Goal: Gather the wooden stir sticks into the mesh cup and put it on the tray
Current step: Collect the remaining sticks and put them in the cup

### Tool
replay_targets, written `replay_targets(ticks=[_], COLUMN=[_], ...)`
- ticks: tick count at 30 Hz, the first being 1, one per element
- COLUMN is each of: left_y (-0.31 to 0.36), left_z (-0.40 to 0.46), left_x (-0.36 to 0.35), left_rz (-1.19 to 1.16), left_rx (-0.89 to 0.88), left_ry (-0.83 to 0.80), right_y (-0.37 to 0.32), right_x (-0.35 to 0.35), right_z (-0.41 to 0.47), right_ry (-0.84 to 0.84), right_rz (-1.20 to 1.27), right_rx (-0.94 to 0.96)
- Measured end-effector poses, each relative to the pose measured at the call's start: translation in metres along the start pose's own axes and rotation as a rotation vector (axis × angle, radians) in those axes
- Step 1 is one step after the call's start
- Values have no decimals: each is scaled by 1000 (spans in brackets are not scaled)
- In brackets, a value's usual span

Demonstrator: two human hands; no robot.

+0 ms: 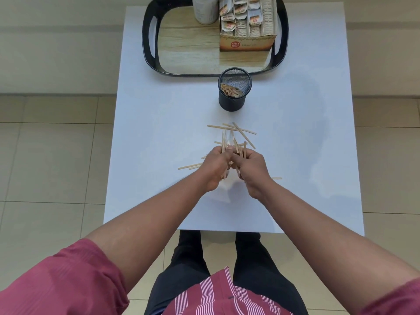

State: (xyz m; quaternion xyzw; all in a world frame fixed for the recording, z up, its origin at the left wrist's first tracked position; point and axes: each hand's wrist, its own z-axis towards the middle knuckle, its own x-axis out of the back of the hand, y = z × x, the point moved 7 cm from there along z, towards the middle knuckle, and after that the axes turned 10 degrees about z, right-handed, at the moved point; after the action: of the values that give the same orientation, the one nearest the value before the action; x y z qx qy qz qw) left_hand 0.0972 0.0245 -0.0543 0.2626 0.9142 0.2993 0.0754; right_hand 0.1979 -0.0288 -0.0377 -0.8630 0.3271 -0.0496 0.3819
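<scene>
A black mesh cup (231, 101) stands upright on the white table, just in front of the tray, with several wooden stir sticks inside it. More stir sticks (236, 130) lie scattered on the table between the cup and my hands. My left hand (214, 168) grips a bunch of sticks that point up and away from me. My right hand (251, 167) grips another bunch right beside it. The two hands touch at the knuckles. A few sticks poke out sideways from under both hands.
A black tray (150, 53) with a wood-patterned floor sits at the far end of the white table (306, 144). On it stand a box of tea bags (247, 26) at the right and a pale canister (204, 10) behind. Tiled floor surrounds the table.
</scene>
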Motion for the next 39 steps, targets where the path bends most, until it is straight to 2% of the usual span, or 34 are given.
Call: replay_targets(ticks=[6,11,18,21,27,32,36,39], left_y=[-7,-10,-9,-9,-3,5,8,7], left_z=[3,2,-3,-4,-8,-14,-16,-16], left_x=[6,0,-12,-13,-9,-12,-14,-12], left_rz=[-5,-51,44,38,103,204,163,132], left_rx=[33,22,-51,-77,-137,-178,-171,-155], left_ry=[0,0,-8,-10,4,-37,-90,-64], right_y=[2,11,13,11,12,10,6,6], right_x=[0,3,-10,-18,-20,-2,6,10], right_z=[-2,2,-6,-5,-8,-8,-5,-3], right_ry=[-6,88,75,-7,-35,91,119,131], right_rz=[3,191,368,409,315,184,178,182], right_rx=[-63,-162,-223,-212,-190,-139,-96,-106])
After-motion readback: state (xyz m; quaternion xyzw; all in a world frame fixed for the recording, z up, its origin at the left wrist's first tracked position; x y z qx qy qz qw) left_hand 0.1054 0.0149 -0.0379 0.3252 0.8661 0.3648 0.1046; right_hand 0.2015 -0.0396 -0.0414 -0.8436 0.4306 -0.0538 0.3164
